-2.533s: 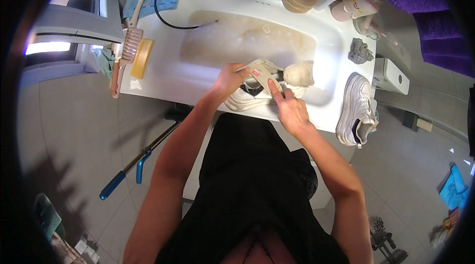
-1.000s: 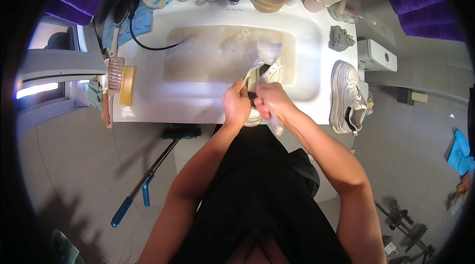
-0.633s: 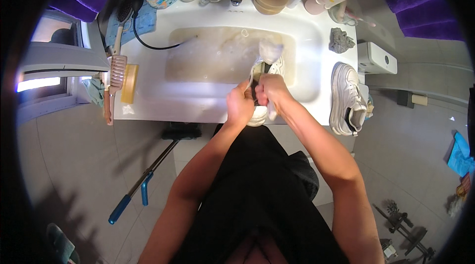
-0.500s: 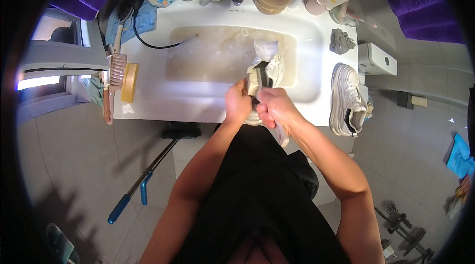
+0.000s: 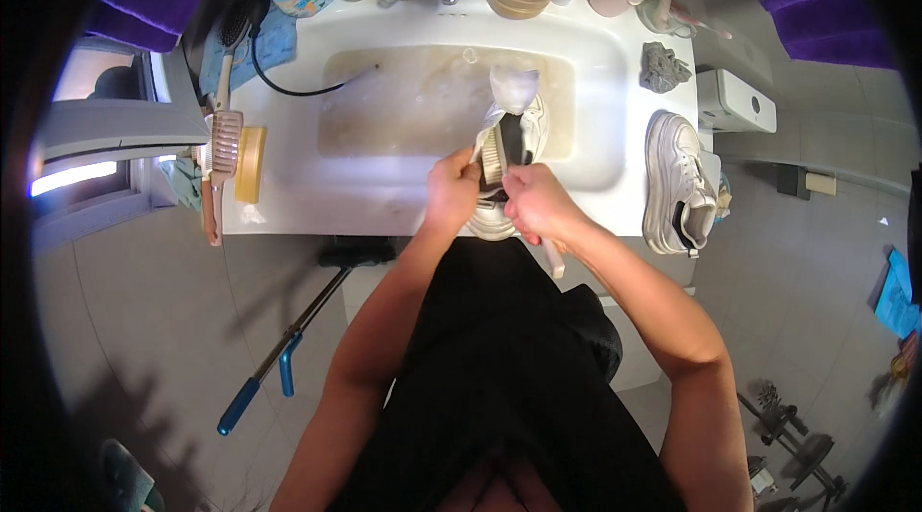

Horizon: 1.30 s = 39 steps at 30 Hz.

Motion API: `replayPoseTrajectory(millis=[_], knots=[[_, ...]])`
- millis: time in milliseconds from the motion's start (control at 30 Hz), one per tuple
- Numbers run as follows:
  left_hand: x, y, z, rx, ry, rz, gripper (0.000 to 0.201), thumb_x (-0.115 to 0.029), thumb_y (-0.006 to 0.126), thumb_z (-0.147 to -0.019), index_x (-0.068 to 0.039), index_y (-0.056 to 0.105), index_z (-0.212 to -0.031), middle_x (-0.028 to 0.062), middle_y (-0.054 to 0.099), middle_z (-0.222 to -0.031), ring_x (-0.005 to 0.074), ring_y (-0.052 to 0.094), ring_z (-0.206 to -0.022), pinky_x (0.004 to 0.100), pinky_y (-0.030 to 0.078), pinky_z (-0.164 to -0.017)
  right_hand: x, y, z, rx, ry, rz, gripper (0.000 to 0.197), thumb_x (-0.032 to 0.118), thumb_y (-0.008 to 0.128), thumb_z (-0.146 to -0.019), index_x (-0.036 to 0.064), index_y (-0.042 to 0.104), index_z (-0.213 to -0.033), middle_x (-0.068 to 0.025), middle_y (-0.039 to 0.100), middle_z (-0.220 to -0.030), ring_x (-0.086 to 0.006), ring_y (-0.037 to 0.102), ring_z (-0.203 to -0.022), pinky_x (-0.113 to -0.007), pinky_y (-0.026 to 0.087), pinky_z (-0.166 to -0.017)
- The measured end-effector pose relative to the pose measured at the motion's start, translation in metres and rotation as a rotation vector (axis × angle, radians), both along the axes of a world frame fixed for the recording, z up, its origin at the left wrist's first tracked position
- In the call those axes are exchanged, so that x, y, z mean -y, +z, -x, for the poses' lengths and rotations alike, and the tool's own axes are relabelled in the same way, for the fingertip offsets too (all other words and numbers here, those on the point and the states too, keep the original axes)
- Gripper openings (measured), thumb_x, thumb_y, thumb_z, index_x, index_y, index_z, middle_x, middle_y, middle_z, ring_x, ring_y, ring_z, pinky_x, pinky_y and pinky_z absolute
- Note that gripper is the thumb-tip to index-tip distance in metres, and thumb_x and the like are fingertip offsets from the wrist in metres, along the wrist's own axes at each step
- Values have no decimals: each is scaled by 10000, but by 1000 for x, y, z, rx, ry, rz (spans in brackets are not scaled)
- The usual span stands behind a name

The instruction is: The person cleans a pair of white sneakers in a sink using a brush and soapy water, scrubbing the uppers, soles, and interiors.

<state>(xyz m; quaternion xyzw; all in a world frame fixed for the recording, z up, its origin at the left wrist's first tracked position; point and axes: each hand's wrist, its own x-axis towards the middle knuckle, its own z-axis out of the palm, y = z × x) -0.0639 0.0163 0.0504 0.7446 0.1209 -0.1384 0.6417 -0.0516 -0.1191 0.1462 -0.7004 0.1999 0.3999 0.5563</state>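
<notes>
A: What are you gripping?

B: My left hand is pinching the left edge of the shoe across the near rim of the sink; my right hand is wrapping the brush handle.

A: Slippery?

B: If wet, yeah. I'm guessing light, soft upper, stiffer sole, so I'm favouring that edge.

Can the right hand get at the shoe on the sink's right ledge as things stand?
Probably, but the right hand is occupied by the brush; nothing visible stands between it and the ledge shoe.
</notes>
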Motion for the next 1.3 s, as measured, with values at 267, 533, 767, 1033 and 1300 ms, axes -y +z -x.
replayPoseTrajectory(millis=[267,533,767,1033,1300], knots=[[3,14,-44,-11,-196,-468,313,-286,498,-889,8,581,-959,141,588,-739,186,562,-709,311,438,-662,3,-7,5,63,8,-21,250,160,382,-907,-33,499,-798,-109,480,-545,-193,435,-343,-340,364,-329],[9,-22,-40,-6,-91,-150,386,-325,440,-916,35,564,-852,218,571,-705,325,524,-647,393,417,-638,10,17,12,16,94,15,235,139,346,-911,-18,488,-808,-62,429,-526,-126,365,-332,-282,306,-298],[29,-15,-21,74,48,49,370,-298,442,-936,39,573,-861,95,581,-713,153,472,-671,316,417,-645,27,-7,-10,-1,95,17,210,93,381,-854,-18,488,-713,-98,468,-522,-181,422,-328,-330,334,-313],[43,-12,-20,85,-89,141,335,-281,449,-935,29,570,-895,116,553,-682,155,442,-631,309,416,-624,33,0,-16,5,-46,-12,247,140,343,-932,13,449,-748,-42,412,-528,-105,334,-315,-275,256,-281],[30,-19,-37,98,113,20,370,-305,447,-928,33,550,-821,126,500,-618,181,403,-591,336,395,-596,17,28,17,9,106,-10,256,152,367,-928,5,436,-730,-64,431,-533,-143,389,-335,-304,297,-286]])
